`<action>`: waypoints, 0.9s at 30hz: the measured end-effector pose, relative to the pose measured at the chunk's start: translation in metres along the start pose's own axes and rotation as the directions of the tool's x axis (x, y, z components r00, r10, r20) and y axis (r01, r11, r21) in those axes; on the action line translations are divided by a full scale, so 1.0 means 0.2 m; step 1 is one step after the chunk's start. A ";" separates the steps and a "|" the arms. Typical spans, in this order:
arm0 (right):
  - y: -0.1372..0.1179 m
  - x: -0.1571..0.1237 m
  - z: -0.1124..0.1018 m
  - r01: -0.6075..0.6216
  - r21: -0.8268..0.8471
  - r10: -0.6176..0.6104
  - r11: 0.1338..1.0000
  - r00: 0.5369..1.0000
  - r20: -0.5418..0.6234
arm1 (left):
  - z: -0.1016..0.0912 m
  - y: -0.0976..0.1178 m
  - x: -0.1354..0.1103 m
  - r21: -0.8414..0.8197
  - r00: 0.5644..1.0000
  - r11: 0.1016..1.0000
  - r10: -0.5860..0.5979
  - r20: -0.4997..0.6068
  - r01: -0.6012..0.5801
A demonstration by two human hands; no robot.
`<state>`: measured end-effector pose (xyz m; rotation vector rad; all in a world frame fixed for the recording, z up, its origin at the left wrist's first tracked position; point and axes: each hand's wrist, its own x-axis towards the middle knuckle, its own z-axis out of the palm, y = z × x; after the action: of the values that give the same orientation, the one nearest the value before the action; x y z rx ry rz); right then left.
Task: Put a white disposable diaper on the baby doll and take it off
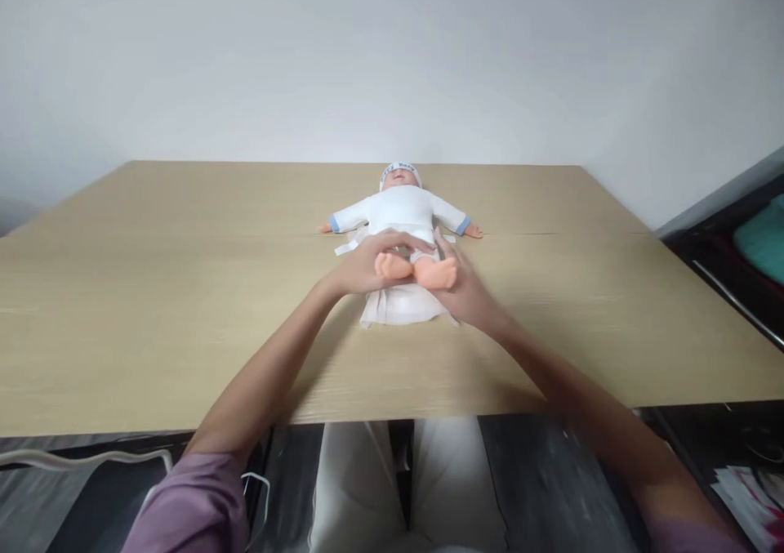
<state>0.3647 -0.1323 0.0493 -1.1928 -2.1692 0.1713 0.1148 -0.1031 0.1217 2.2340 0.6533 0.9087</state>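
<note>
A baby doll (401, 206) in a white top with blue cuffs and a white headband lies on its back, feet toward me. Beneath its bottom and legs spreads an unfastened white diaper (404, 308), with a fastening tab (346, 248) sticking out at the left of its waist. My left hand (361, 265) is curled around the doll's left-side leg, fingers reaching across above the foot. On the other side, my right hand (469, 292) cups the other leg beside its foot. Both feet are raised between my hands. Some fingertips are hidden behind the legs.
The doll lies on a wide light-wood table (184, 292) against a white wall. A black-framed piece with teal cloth (765, 238) stands at the right. Below the front edge are my legs, a white cable (91, 457) and some papers (744, 500).
</note>
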 end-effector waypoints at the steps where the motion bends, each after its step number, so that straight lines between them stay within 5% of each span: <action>1: -0.02 0.00 -0.02 0.045 0.038 -0.045 0.998 0.999 0.004 | 0.01 -0.01 -0.03 0.007 1.000 1.000 -0.002 -0.009 0.002; 6: 0.09 0.00 -0.08 0.287 0.076 -0.296 0.955 0.939 0.176 | -0.01 -0.08 -0.21 0.170 0.999 0.985 0.007 -0.041 0.000; 14: 0.37 -0.10 -0.06 0.342 0.105 -0.357 0.934 0.906 0.228 | -0.08 -0.32 -0.55 0.303 0.997 0.953 -0.020 0.070 -0.003; 21: 0.39 -0.10 -0.04 0.358 0.110 -0.374 0.927 0.903 0.210 | -0.08 -0.31 -0.56 0.409 0.987 0.911 -0.020 0.157 -0.046; 27: 0.42 -0.09 -0.04 0.310 0.377 -0.392 0.873 0.906 0.162 | -0.08 -0.30 -0.57 0.446 0.979 0.893 -0.042 0.200 -0.053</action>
<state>0.4365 -0.0992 0.0129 -0.5863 -2.3937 0.5315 0.0176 -0.1288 0.0392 2.6952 0.8257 0.5524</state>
